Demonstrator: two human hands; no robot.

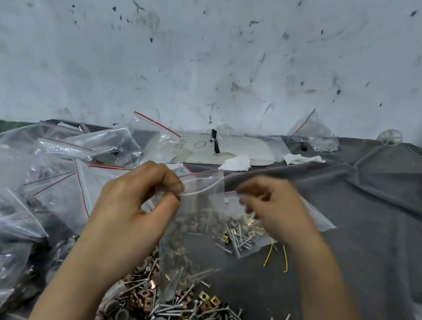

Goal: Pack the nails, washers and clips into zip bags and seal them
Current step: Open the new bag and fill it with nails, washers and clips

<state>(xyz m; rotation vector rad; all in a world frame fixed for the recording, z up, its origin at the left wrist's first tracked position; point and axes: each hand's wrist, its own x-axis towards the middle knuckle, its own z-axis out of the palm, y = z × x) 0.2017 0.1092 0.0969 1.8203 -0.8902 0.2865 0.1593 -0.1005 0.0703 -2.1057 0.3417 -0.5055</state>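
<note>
Two bare hands held a clear zip bag (204, 211) up by its mouth. The left hand (136, 203) pinched the top edge between thumb and forefinger, and the right hand (276, 211), blurred, seemed to pinch the same edge further along. Nails and clips (236, 237) sagged in the bag's lower corner. The film looked thin, limp and slippery and the load heavy and sharp, so the stiffer zip strip seemed the safest hold. Below lay a loose pile (201, 318) of hardware on a grey cloth (362, 211).
</note>
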